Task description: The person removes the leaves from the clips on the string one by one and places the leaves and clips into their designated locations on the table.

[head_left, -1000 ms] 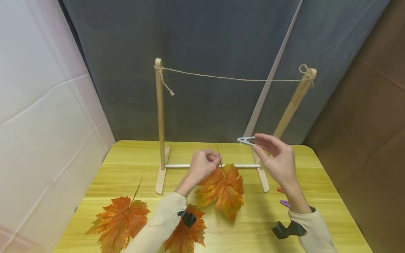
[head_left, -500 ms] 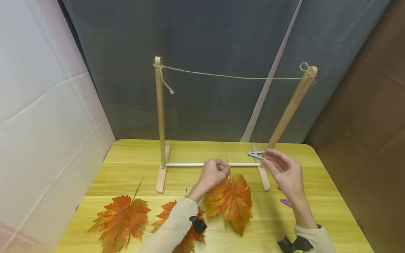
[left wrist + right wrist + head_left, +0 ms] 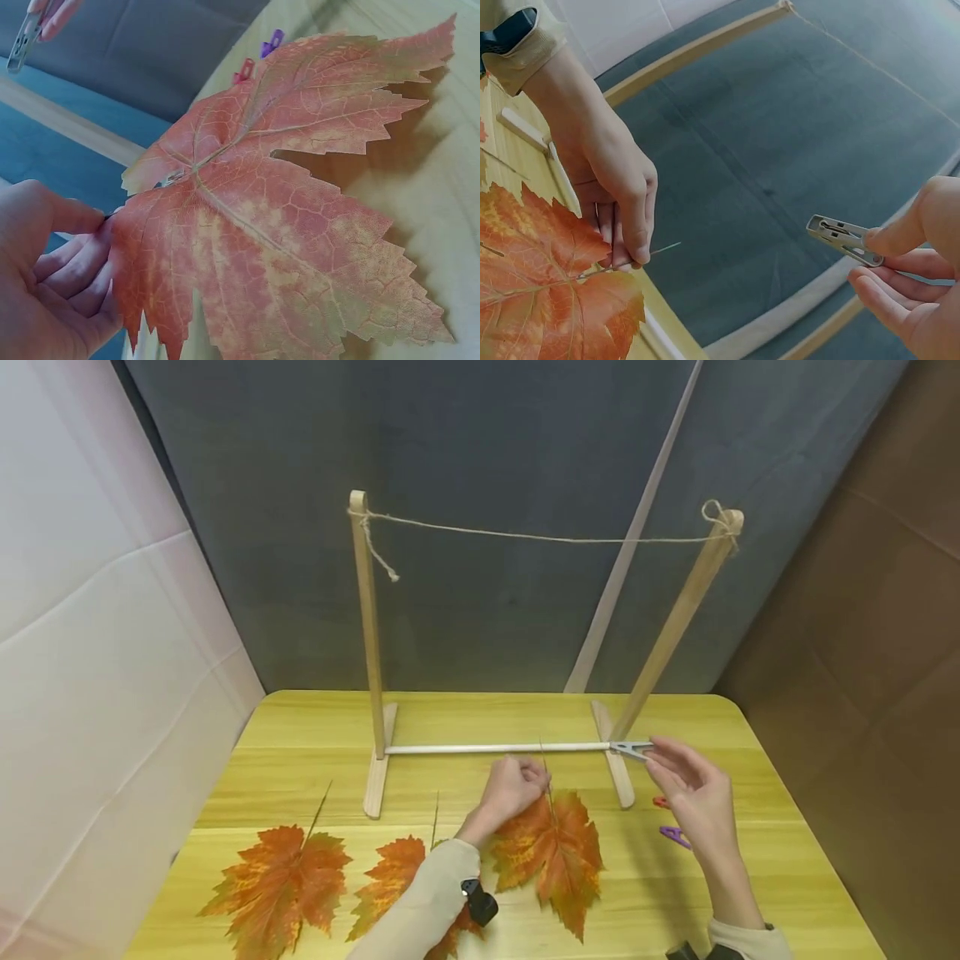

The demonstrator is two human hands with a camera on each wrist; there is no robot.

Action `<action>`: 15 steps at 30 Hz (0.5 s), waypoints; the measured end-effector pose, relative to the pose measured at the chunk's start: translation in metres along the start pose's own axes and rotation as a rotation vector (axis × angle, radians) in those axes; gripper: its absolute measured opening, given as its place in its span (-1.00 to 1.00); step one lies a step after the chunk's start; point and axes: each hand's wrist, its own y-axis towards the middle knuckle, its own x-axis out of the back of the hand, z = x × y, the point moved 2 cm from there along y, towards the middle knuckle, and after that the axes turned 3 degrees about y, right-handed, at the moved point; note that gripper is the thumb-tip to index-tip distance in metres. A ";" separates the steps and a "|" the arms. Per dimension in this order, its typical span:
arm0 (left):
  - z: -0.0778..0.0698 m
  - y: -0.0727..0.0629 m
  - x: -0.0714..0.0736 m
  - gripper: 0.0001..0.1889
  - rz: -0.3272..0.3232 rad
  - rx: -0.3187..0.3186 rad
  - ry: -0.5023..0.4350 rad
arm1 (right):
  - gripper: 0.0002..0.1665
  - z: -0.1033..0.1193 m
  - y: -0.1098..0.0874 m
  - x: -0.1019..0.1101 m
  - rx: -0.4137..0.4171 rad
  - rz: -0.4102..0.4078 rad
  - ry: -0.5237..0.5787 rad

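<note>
My left hand (image 3: 516, 791) pinches the thin stem of an orange-green maple leaf (image 3: 558, 864), which hangs tip-down over the table. In the left wrist view the leaf (image 3: 277, 202) spreads broadly beyond the thumb and finger. My right hand (image 3: 697, 793) holds a grey clothespin (image 3: 630, 749) between thumb and fingers, near the stand's right foot; the right wrist view shows the clothespin (image 3: 845, 240) apart from the leaf. Behind both hands rises a wooden stand (image 3: 367, 627) with a twine line (image 3: 525, 536) tied between its posts.
Two more maple leaves lie on the table (image 3: 300, 735): one leaf (image 3: 281, 885) at left, another leaf (image 3: 390, 877) partly under my left sleeve. A red clothespin (image 3: 661, 802) and a purple clothespin (image 3: 675, 837) lie beside my right wrist. A white rod (image 3: 487, 748) joins the stand's feet.
Both hands have moved down and to the right in the head view, the left with the leaf, the right with the grey clothespin. The middle leaf on the table shows more now.
</note>
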 end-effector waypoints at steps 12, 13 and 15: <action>0.020 0.001 -0.022 -0.87 0.033 0.067 -0.009 | -0.50 -0.029 -0.013 0.019 -0.139 -0.030 -0.019; 0.021 0.001 -0.023 -0.87 0.035 0.071 -0.010 | -0.49 -0.032 -0.014 0.022 -0.151 -0.033 -0.020; 0.023 0.001 -0.025 -0.87 0.037 0.083 -0.007 | -0.47 -0.036 -0.015 0.027 -0.170 -0.034 -0.030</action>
